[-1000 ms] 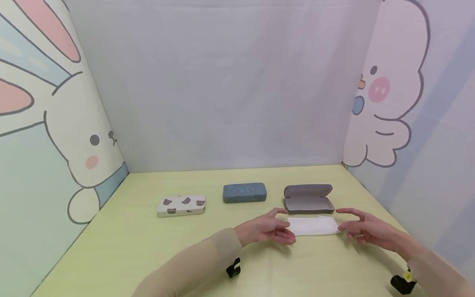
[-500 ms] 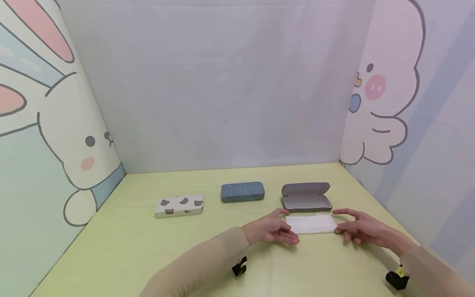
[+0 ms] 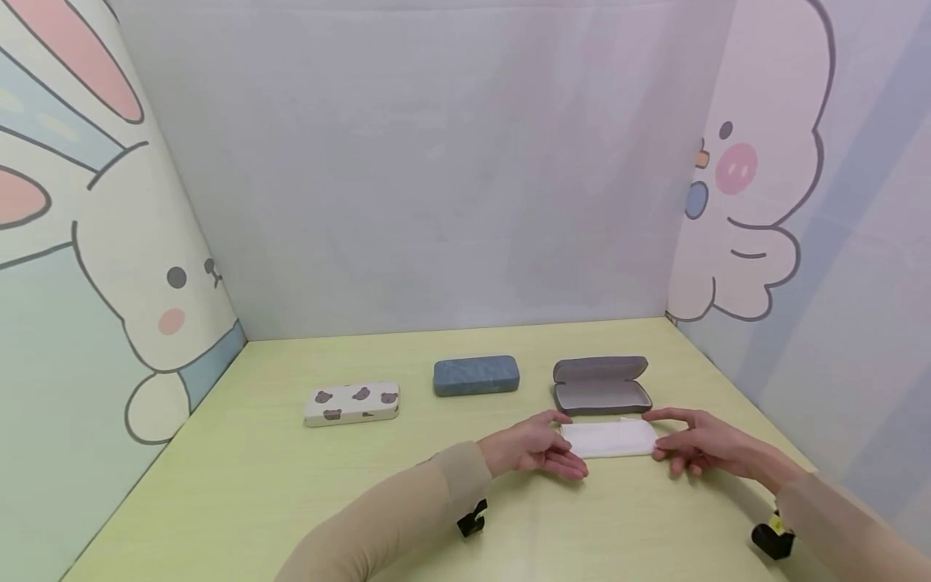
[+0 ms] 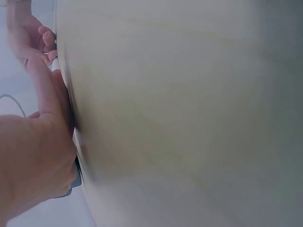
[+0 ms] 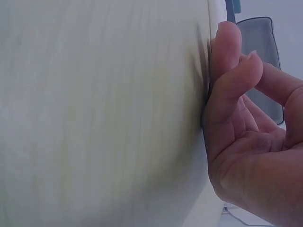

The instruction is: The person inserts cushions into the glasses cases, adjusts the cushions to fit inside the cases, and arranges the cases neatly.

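Note:
A folded white cloth (image 3: 609, 439) lies flat on the table, just in front of an open grey glasses case (image 3: 602, 386). My left hand (image 3: 534, 447) rests low at the cloth's left end, fingers loosely spread and fingertips at its edge. At the opposite end, my right hand (image 3: 701, 443) has its index finger stretched toward the far corner and its other fingertips right at the edge. The right wrist view shows those fingers (image 5: 228, 45) loosely bent close to the tabletop, with a sliver of white cloth beyond them.
A blue glasses case (image 3: 476, 376), closed, stands left of the open one. Farther left lies a white case with bear prints (image 3: 352, 404). The yellow-green table (image 3: 240, 493) ends at a pale backdrop (image 3: 436, 178), with cartoon-printed side walls.
The view has shifted slightly. My right hand has moved a little left, closer in on the cloth's right end; my left hand has edged slightly right along the cloth's left end.

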Available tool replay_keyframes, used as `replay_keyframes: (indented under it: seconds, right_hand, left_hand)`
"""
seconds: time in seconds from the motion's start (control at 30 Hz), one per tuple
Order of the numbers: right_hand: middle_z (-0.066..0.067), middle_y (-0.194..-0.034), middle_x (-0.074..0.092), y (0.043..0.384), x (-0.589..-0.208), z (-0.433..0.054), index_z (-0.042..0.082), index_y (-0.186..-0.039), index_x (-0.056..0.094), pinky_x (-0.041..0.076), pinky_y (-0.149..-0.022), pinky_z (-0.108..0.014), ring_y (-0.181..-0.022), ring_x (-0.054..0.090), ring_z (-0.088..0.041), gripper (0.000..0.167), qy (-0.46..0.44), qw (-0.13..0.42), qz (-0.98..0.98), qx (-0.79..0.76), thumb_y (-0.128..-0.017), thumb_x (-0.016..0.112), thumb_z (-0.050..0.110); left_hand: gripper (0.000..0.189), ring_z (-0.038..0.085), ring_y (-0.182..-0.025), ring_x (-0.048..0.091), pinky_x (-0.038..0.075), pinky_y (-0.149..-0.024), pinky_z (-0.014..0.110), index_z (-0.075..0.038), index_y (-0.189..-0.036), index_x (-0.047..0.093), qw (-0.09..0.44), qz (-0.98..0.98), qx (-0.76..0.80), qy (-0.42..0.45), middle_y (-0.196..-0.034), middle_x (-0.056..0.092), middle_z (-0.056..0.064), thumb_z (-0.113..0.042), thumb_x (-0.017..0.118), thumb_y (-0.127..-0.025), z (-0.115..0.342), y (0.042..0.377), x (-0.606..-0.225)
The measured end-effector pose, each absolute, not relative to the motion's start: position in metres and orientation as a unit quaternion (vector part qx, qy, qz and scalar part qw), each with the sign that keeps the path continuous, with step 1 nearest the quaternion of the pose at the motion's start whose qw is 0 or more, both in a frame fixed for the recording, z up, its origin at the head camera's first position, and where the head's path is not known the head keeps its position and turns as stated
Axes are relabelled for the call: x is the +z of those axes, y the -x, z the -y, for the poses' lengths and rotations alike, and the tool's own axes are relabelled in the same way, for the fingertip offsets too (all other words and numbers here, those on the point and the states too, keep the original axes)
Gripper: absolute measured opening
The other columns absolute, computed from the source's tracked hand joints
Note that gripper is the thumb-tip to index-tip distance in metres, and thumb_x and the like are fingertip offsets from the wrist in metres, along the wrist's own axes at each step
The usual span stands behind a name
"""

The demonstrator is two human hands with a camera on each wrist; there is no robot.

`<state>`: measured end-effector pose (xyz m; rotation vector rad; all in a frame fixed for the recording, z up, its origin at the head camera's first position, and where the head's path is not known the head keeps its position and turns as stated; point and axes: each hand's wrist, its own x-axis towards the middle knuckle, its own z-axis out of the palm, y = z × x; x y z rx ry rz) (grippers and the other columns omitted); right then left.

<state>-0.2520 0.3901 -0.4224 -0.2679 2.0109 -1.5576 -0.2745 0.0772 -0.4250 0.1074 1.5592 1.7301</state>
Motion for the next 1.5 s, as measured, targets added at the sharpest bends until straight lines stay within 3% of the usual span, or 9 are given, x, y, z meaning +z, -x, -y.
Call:
replay_keyframes:
  seconds: [0.3, 0.53, 0.8, 0.97, 1.07, 1.33, 1.5]
  right_hand:
    - [-0.005, -0.088, 0.072, 0.254, -0.423, -0.388, -0.009, -0.143, 0.025, 0.047, -0.049, -0.018, -0.061, 0.065, -0.009, 0.064, 0.093, 0.275, -0.770, -0.569, -0.094, 0.060, 0.014]
    - [-0.002, -0.082, 0.071, 0.255, -0.423, -0.385, -0.006, -0.129, 0.038, 0.051, -0.051, -0.019, -0.060, 0.064, -0.010, 0.042, 0.078, 0.271, -0.772, -0.569, -0.097, 0.055, 0.016]
    - [-0.002, -0.080, 0.071, 0.256, -0.422, -0.381, -0.005, -0.114, 0.047, 0.054, -0.052, -0.021, -0.059, 0.064, -0.009, 0.027, 0.068, 0.261, -0.790, -0.550, -0.099, 0.053, 0.016]
    - [-0.003, -0.082, 0.072, 0.257, -0.417, -0.383, -0.007, -0.113, 0.047, 0.056, -0.055, -0.023, -0.062, 0.065, -0.011, 0.029, 0.070, 0.258, -0.795, -0.544, -0.098, 0.054, 0.016]
    - [-0.003, -0.083, 0.073, 0.260, -0.412, -0.385, -0.006, -0.112, 0.049, 0.056, -0.057, -0.024, -0.063, 0.066, -0.011, 0.027, 0.068, 0.251, -0.797, -0.545, -0.097, 0.054, 0.016]
    - [-0.002, -0.085, 0.073, 0.275, -0.393, -0.389, -0.007, -0.114, 0.049, 0.057, -0.058, -0.025, -0.065, 0.065, -0.009, 0.029, 0.063, 0.230, -0.805, -0.543, -0.097, 0.055, 0.016]
    - [-0.003, -0.087, 0.073, 0.291, -0.385, -0.391, -0.009, -0.117, 0.047, 0.058, -0.061, -0.026, -0.067, 0.066, -0.009, 0.032, 0.065, 0.225, -0.808, -0.540, -0.098, 0.054, 0.015]
  left_hand:
    - [0.032, 0.048, -0.104, 0.062, 0.056, -0.088, 0.050, -0.011, -0.124, 0.041, 0.389, -0.617, 0.683, -0.037, -0.105, 0.062, 0.041, 0.005, 0.044, -0.097, -0.079, 0.275, -0.424]
    - [0.018, 0.050, -0.102, 0.062, 0.057, -0.086, 0.051, -0.007, -0.113, 0.044, 0.377, -0.628, 0.681, -0.022, -0.102, 0.063, 0.041, 0.003, 0.046, -0.097, -0.085, 0.276, -0.422]
    - [0.046, 0.051, -0.103, 0.060, 0.056, -0.086, 0.051, 0.000, -0.139, 0.034, 0.368, -0.626, 0.688, 0.009, -0.103, 0.061, 0.042, 0.007, 0.046, -0.095, -0.093, 0.275, -0.422]
    - [0.022, 0.049, -0.102, 0.061, 0.058, -0.084, 0.048, 0.004, -0.116, 0.044, 0.359, -0.628, 0.691, 0.010, -0.102, 0.062, 0.042, 0.008, 0.047, -0.094, -0.094, 0.277, -0.420]
    - [0.008, 0.048, -0.101, 0.063, 0.059, -0.083, 0.046, 0.001, -0.100, 0.047, 0.353, -0.631, 0.691, 0.006, -0.100, 0.063, 0.040, 0.007, 0.048, -0.095, -0.093, 0.282, -0.417]
    - [0.015, 0.045, -0.101, 0.063, 0.061, -0.078, 0.041, -0.002, -0.082, 0.047, 0.335, -0.634, 0.697, -0.016, -0.101, 0.065, 0.038, 0.004, 0.050, -0.096, -0.094, 0.301, -0.404]
    - [0.011, 0.045, -0.100, 0.063, 0.061, -0.078, 0.041, -0.002, -0.086, 0.050, 0.326, -0.631, 0.704, -0.016, -0.103, 0.064, 0.038, 0.003, 0.050, -0.096, -0.095, 0.315, -0.401]
